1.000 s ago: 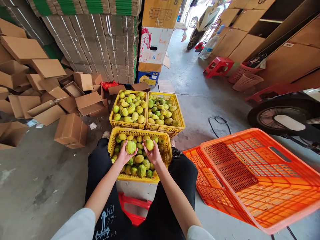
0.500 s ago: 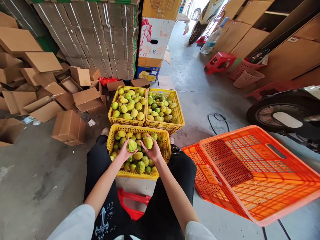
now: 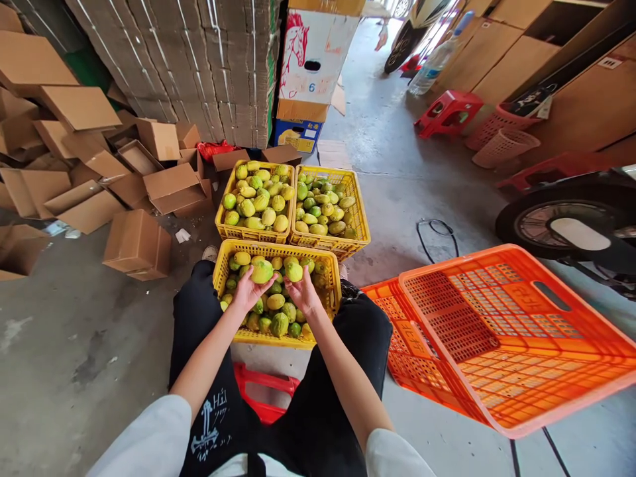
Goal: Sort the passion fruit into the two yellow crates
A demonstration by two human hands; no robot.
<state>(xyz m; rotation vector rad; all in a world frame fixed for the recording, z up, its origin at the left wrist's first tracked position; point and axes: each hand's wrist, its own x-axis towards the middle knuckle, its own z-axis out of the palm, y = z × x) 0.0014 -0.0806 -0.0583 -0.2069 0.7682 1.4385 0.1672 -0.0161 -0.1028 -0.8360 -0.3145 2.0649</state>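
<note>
My left hand (image 3: pixel 247 292) is closed from below around a yellow-green lemon (image 3: pixel 262 270). A second, yellower lemon (image 3: pixel 293 271) sits in the fingers of my right hand (image 3: pixel 305 297). Both hands are side by side above a yellow plastic crate (image 3: pixel 275 248) between my knees, which is filled with green and yellow lemons (image 3: pixel 279 324). Just beyond it stand two more yellow crates, the left one (image 3: pixel 252 234) heaped with mostly yellow lemons, the right one (image 3: pixel 366 222) holding greener ones as well.
A large orange crate (image 3: pixel 517 430) lies tipped to my right. Loose cardboard boxes (image 3: pixel 136 245) are scattered at the left, before a stack of flattened cartons (image 3: pixel 193 73). A red stool (image 3: pixel 268 381) is beneath me. A motorbike wheel (image 3: pixel 551 222) and a black cable (image 3: pixel 437 228) are at the right.
Both hands, each still holding a lemon, have moved slightly forward and up over the near crate. The lemon in my right hand shows a different side. The view has shifted a little.
</note>
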